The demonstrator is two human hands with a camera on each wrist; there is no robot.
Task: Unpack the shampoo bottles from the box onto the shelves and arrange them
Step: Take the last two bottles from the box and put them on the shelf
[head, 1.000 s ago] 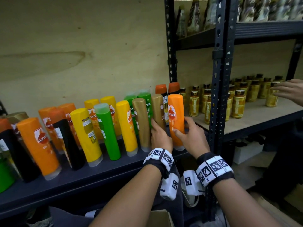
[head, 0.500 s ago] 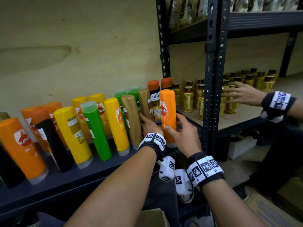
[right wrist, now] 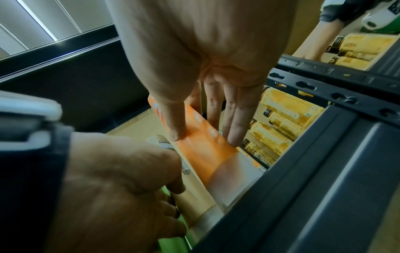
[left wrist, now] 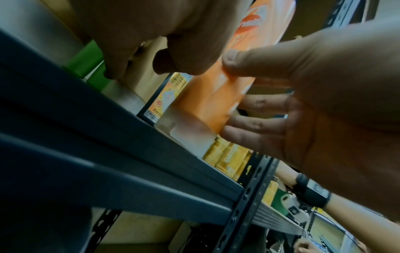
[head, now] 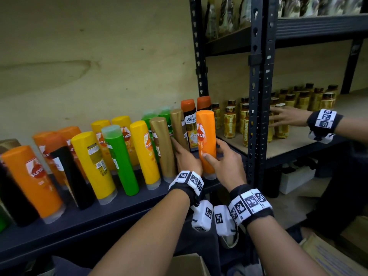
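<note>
Plywood backs a dark shelf (head: 83,216) where shampoo bottles stand cap-down in two rows: orange, black, yellow, green, gold. Right of the upright post, a wooden shelf (head: 294,144) carries small amber jars (head: 230,124), with another person's hand (head: 286,117) among them. Near the bottom edge shows a box (head: 185,264) flap. At the row's right end the right hand (head: 225,162) pinches the orange bottle (head: 206,140) between thumb and straight fingers. The left hand (head: 188,160), fingers curled, grips the gold bottle (head: 179,128) just left.
</note>
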